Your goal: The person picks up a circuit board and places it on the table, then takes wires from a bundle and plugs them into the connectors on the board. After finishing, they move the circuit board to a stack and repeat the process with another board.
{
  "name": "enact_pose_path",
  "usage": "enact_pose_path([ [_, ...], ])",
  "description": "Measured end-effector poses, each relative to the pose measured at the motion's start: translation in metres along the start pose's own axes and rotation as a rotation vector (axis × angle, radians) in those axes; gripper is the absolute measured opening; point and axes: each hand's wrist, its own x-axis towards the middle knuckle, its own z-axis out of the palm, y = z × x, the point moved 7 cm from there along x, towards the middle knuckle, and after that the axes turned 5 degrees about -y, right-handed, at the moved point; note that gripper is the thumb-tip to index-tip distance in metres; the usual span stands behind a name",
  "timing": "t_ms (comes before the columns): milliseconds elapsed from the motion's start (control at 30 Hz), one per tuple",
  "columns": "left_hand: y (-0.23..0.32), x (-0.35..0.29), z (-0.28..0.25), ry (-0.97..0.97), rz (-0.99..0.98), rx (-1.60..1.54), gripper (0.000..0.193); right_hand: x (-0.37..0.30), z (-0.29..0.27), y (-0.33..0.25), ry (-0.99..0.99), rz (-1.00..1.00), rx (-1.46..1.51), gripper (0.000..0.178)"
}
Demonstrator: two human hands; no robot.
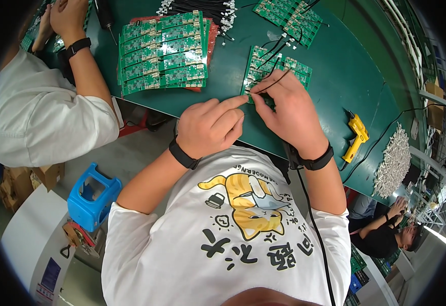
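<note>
A green circuit board panel [299, 66] lies on the table before me, with black cables on it. My right hand [286, 109] is over its near part, thumb and index finger closed on a thin black cable [273, 85] close to a connector at the board's left edge. My left hand [210, 125] comes in from the left; its index finger stretches out and its tip meets the board's edge beside the right fingertips. The other left fingers are loosely curled, with nothing visible in them. My right hand hides part of the panel.
Stacked green boards [164, 53] lie to the left, a bundle of black cables [197, 13] behind them. Another cabled panel [292, 20] is farther back. At right are a yellow glue gun [356, 136] and a pile of white pieces [394, 163]. A co-worker's arm [88, 69] is at left; a blue stool [94, 196] stands below.
</note>
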Motion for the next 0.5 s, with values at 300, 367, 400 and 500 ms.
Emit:
enact_pose_path([
  [300,0.0,-0.001,0.0,-0.002,-0.006,0.015,0.012,0.013,-0.001,0.017,-0.118,0.115,0.127,0.012],
  [367,0.0,0.0,0.0,-0.005,-0.006,0.019,0.012,0.015,0.0,0.019,-0.14,0.12,0.159,0.012],
  [400,0.0,0.0,0.0,-0.006,-0.005,0.021,0.012,0.016,0.0,0.019,-0.141,0.118,0.158,0.012],
  [500,0.001,-0.001,0.0,-0.008,-0.008,0.019,0.012,0.017,0.001,0.018,-0.133,0.102,0.16,0.011],
])
